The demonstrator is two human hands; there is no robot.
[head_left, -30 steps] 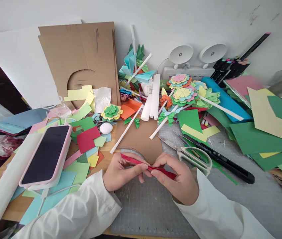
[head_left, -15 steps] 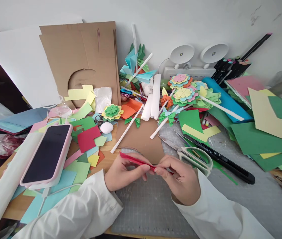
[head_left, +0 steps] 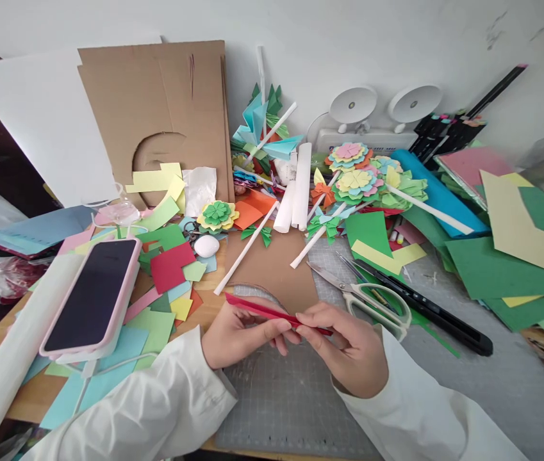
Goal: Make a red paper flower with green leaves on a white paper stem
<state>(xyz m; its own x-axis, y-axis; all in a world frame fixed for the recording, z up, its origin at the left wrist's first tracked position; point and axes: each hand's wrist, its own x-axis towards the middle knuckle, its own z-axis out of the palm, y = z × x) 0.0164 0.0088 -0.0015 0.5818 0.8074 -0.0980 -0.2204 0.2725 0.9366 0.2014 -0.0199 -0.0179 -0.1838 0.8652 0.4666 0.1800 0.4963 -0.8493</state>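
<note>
A narrow folded strip of red paper [head_left: 263, 310] runs between my two hands above the grey cutting mat [head_left: 295, 403]. My left hand [head_left: 236, 336] pinches it between thumb and fingers, and its far end sticks out past the forefinger. My right hand [head_left: 348, 342] grips the other part with thumb and forefinger, close to the left fingertips. Some of the strip is hidden behind the right fingers. White-handled scissors [head_left: 377, 304] lie just beyond my right hand, blades half apart. A piece of brown cardboard [head_left: 276, 262] lies flat behind the hands.
On the left, a phone [head_left: 91, 294] rests on a stand among coloured paper scraps [head_left: 170, 266]. Paper flowers [head_left: 353, 173] with white stems are piled at the back. A black pen-like tool [head_left: 435, 320] and green paper sheets [head_left: 512, 269] lie right. Cardboard sheets [head_left: 156, 96] lean against the wall.
My right fingers have shifted slightly on the red paper, and more of its right end shows. The left hand keeps its pinch. The surrounding things have not moved.
</note>
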